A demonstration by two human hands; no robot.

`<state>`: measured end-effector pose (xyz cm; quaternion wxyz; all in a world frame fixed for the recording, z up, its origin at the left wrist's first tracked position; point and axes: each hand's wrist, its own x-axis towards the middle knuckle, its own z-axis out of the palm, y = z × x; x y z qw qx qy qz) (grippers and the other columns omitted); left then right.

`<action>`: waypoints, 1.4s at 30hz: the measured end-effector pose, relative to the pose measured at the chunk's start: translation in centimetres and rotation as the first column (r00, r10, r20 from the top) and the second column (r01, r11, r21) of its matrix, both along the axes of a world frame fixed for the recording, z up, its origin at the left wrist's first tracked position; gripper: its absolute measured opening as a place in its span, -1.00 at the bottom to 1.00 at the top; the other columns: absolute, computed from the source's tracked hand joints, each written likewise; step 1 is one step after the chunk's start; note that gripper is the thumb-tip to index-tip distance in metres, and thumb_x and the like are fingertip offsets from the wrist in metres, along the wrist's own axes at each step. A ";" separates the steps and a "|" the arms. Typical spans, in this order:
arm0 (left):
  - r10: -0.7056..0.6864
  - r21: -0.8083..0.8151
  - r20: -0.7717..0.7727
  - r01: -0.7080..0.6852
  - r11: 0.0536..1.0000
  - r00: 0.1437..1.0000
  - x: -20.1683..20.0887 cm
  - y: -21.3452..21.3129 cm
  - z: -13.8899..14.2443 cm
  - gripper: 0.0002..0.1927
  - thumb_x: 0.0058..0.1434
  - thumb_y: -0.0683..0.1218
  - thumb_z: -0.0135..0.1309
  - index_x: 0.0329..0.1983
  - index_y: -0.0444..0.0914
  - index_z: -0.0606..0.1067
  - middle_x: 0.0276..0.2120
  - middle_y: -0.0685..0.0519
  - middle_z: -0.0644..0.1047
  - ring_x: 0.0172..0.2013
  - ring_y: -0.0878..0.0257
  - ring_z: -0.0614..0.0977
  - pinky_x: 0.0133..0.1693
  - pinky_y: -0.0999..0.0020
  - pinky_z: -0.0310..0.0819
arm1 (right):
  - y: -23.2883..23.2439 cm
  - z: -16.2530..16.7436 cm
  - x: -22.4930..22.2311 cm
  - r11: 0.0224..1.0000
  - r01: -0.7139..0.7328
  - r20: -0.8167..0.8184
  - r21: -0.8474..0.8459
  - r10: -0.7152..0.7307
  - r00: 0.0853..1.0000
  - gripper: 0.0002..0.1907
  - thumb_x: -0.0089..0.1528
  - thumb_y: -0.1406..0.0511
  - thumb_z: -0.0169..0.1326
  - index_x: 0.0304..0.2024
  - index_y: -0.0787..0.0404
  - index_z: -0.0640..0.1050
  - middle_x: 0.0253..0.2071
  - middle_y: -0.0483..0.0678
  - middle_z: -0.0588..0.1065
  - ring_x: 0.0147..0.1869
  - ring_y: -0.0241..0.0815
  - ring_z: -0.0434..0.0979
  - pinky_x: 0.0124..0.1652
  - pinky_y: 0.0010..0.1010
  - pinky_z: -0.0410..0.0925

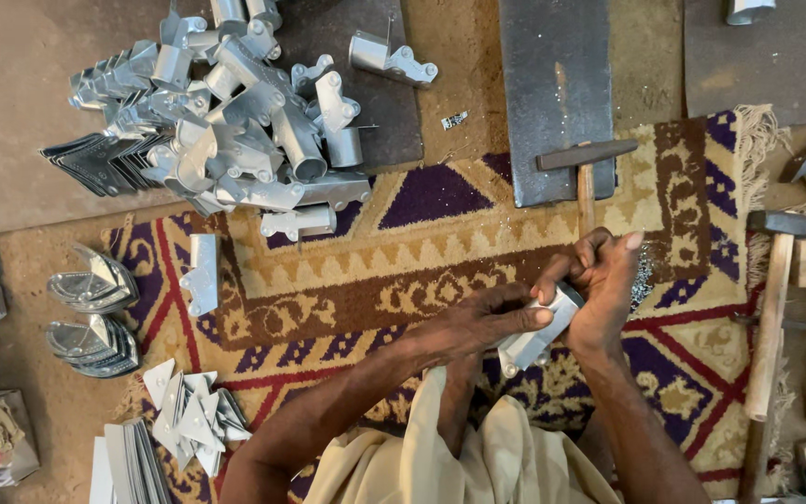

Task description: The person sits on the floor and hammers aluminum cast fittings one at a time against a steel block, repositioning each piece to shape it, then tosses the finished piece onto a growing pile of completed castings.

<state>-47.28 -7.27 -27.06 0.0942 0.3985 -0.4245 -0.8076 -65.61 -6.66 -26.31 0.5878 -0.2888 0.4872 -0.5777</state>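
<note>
Both my hands hold one bent sheet-metal bracket [535, 338] above the patterned rug. My left hand [482, 322] grips its left side with the fingers pressed along it. My right hand [599, 285] wraps round its upper right end, fingers curled over the top. The bracket is silver, with a flat tab and a hole showing at its lower end. Part of it is hidden inside my right palm.
A large heap of finished silver brackets [235, 121] lies at upper left, one loose bracket [203, 273] beside it. Stacks of cut metal blanks [188, 415] and curved pieces [90, 313] sit at left. A hammer [586, 168] rests on a steel plate [554, 84]; more hammers [771, 308] lie right.
</note>
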 end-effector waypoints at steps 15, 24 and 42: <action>-0.154 -0.633 0.182 0.235 0.737 0.971 1.3 0.0 1.1 -0.15 0.21 0.38 0.08 0.22 -0.43 0.51 -0.32 -0.27 0.66 -0.38 -0.01 0.75 -0.34 0.07 0.67 | 0.0 0.4 -0.1 0.985 0.154 -0.029 0.074 -0.152 0.988 -0.46 0.48 -0.21 -0.40 -0.25 0.05 0.18 -0.64 0.04 0.34 -0.60 -0.16 0.39 -0.48 -0.33 0.40; 0.005 -0.687 0.100 0.065 0.724 0.995 -0.6 0.9 1.3 -0.28 0.32 0.25 0.08 0.13 -0.52 0.41 -0.54 -0.20 0.58 -0.54 0.05 0.68 -0.53 0.15 0.55 | -0.2 -0.5 0.3 0.992 0.125 -0.100 0.020 -0.123 0.987 -0.44 0.51 -0.20 -0.42 -0.24 0.08 0.20 -0.65 0.00 0.29 -0.58 -0.17 0.36 -0.47 -0.35 0.40; 0.059 -0.573 0.143 0.034 0.819 0.988 1.9 -2.9 -3.3 -0.25 0.35 0.33 -0.13 0.26 -0.40 0.32 -0.31 -0.22 0.64 -0.47 0.12 0.73 -0.50 0.20 0.67 | -0.8 -2.2 -0.7 0.943 0.077 -0.614 -0.325 -0.273 0.741 -0.69 0.57 0.10 -0.07 0.08 0.23 0.40 0.07 0.02 0.49 0.16 -0.18 0.51 0.15 -0.24 0.48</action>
